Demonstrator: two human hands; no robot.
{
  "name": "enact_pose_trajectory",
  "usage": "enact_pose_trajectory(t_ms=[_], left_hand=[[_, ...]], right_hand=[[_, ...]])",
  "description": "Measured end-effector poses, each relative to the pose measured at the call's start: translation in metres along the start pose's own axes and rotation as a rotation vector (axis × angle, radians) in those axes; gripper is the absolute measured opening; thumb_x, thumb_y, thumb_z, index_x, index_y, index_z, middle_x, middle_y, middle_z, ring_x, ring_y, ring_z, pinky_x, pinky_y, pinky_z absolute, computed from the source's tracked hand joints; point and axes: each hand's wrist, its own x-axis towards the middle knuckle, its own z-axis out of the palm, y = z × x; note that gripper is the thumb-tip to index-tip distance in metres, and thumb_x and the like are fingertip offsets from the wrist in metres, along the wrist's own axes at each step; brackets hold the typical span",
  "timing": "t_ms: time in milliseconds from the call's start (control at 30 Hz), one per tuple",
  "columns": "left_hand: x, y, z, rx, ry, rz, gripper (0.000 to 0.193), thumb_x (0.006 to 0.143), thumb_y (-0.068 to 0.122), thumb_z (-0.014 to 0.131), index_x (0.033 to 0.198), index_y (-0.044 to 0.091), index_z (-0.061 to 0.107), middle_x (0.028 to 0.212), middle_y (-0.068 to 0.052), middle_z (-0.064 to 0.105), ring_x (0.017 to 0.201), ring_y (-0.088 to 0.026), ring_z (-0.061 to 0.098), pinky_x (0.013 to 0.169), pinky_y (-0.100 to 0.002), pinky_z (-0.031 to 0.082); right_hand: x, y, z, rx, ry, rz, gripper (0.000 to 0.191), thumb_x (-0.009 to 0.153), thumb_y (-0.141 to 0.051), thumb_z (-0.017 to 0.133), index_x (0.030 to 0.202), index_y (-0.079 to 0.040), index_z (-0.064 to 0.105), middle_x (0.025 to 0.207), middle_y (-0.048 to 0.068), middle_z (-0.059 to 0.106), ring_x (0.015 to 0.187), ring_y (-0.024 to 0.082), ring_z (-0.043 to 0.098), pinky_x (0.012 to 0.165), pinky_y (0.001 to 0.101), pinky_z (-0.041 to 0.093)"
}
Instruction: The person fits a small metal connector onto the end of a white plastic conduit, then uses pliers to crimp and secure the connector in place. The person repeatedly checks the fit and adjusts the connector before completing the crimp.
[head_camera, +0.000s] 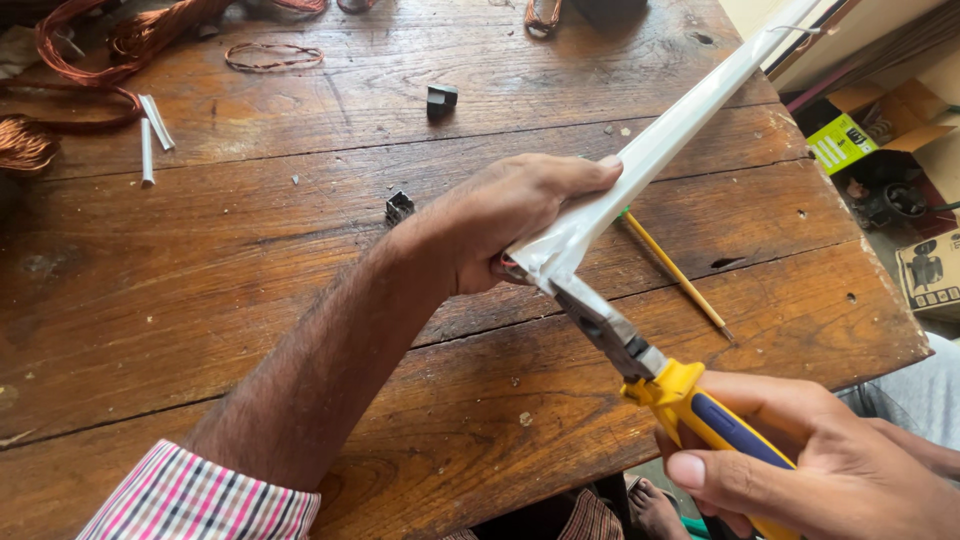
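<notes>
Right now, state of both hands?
Left hand: closed on the folded white strip.
Right hand: closed on the yellow-and-blue handles of the pliers, whose jaws bite the strip's end.

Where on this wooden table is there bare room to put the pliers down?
The near-left table is bare, between the left forearm and the left edge. The far middle, between the wire loop and the black block, is also bare. The far-left corner is crowded with copper coils and white strips.

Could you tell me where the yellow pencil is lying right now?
In the head view, the yellow pencil lies slanted on the wooden table, right of centre, partly hidden under the white strip held by the left hand.
</notes>
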Motion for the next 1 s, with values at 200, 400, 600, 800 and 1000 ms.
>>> enact_pose_trajectory(t_ms=[200, 400, 600, 800, 1000], left_hand=[[-0.003, 0.0, 0.007, 0.261, 0.116, -0.032, 0.049, 0.099, 0.037, 0.051, 0.132, 0.002, 0.061, 0.086, -0.011, 0.07, 0.056, -0.009, 0.065, 0.044, -0.026, 0.06], [-0.002, -0.003, 0.005, 0.195, 0.009, -0.04, 0.053, 0.103, 0.037, 0.048, 0.13, -0.006, 0.059, 0.08, -0.01, 0.062, 0.052, -0.009, 0.06, 0.042, -0.025, 0.057], [-0.002, -0.004, 0.0, -0.031, 0.061, -0.038, 0.059, 0.104, 0.039, 0.047, 0.128, -0.014, 0.054, 0.067, -0.005, 0.06, 0.041, -0.007, 0.056, 0.034, -0.02, 0.05], [-0.002, -0.005, 0.009, 0.015, 0.067, -0.046, 0.055, 0.104, 0.04, 0.048, 0.123, -0.011, 0.056, 0.068, -0.004, 0.059, 0.042, -0.008, 0.056, 0.035, -0.021, 0.05], [0.0, -0.006, 0.022, 0.009, 0.053, -0.01, 0.052, 0.104, 0.039, 0.046, 0.127, -0.007, 0.054, 0.073, -0.006, 0.06, 0.048, -0.008, 0.058, 0.039, -0.022, 0.053]], right_hand=[[0.006, 0.009, 0.006, -0.14, 0.06, 0.018, 0.045, 0.082, -0.03, 0.08, 0.123, -0.017, 0.066, 0.071, 0.0, 0.054, 0.065, 0.011, 0.048, 0.055, 0.029, 0.041], [0.02, 0.038, 0.007, -0.103, -0.015, -0.452, 0.031, 0.095, -0.022, 0.076, 0.12, -0.007, 0.065, 0.1, 0.003, 0.063, 0.093, 0.008, 0.061, 0.078, 0.0229, 0.054], [0.025, 0.066, 0.002, 0.202, -0.037, -0.28, 0.037, 0.095, -0.007, 0.076, 0.128, -0.004, 0.059, 0.108, 0.012, 0.063, 0.097, 0.019, 0.065, 0.086, 0.0349, 0.058], [0.03, 0.072, 0.002, 0.122, 0.059, -0.368, 0.042, 0.091, -0.008, 0.076, 0.13, -0.004, 0.061, 0.116, 0.011, 0.062, 0.111, 0.018, 0.064, 0.096, 0.0338, 0.055], [0.031, 0.085, 0.004, 0.23, 0.276, -0.25, 0.048, 0.092, -0.015, 0.075, 0.137, -0.004, 0.06, 0.11, 0.015, 0.065, 0.101, 0.023, 0.068, 0.09, 0.0432, 0.058]])
